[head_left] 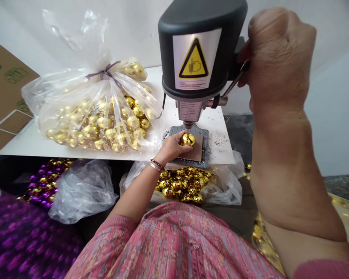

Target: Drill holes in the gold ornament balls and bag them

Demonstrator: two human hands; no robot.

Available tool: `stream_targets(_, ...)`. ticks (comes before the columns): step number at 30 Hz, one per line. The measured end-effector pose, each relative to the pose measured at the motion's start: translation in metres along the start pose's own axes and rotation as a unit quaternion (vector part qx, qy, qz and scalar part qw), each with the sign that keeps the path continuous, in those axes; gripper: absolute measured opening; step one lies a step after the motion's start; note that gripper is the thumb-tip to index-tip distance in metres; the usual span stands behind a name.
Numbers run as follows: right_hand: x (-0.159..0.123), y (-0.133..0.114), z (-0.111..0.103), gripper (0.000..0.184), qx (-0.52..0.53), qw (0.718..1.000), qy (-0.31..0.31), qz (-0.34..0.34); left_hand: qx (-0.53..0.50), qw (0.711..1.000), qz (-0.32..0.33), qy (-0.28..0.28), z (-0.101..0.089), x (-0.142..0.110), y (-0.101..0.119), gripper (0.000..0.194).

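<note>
A shiny gold faceted ball (187, 140) rests on a brown board (196, 152) over the grey base of a drill press (203, 15). My left hand (174, 147) grips it from the left, thumb and fingers round its sides. The drill bit (188, 131) comes down onto the top of the ball; whether it has entered cannot be made out. High on the right, my right hand (280, 54) is closed round the drill press's feed lever (234, 83), whose grip is mostly hidden by the fingers.
A tied clear bag (95, 116) of gold balls stands left on the white table (221, 133). Below the edge lies an open bag of gold balls (182, 184). Purple and gold balls (43, 182) and crumpled plastic (84, 190) are at lower left. A cardboard box (6, 93) leans far left.
</note>
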State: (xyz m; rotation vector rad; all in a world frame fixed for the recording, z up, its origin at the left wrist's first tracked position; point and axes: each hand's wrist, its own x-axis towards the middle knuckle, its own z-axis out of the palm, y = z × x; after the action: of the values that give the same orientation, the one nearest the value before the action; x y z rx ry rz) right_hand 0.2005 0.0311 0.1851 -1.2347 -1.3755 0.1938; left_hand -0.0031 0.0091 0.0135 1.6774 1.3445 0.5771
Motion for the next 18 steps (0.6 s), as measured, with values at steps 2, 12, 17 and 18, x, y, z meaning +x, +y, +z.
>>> stream_targets(2, -0.011, -0.008, -0.003, 0.035, -0.005, 0.999, 0.008, 0.038, 0.002, 1.000, 0.009, 0.004, 0.001, 0.000, -0.004, 0.073)
stream_targets(12, -0.097, -0.006, -0.020, 0.015, -0.086, 0.984, 0.031, -0.151, 0.027, 0.999, 0.015, 0.028, 0.006, -0.003, -0.010, 0.077)
stream_targets(17, -0.110, 0.005, -0.020, 0.007, -0.118, 0.966, 0.034, -0.229, 0.050, 0.998, 0.018, 0.030, 0.006, -0.004, -0.008, 0.076)
stream_targets(18, -0.111, 0.006, -0.019, 0.007, -0.123, 0.963, 0.036, -0.238, 0.051, 0.998, 0.019, 0.029, 0.006, -0.004, -0.008, 0.077)
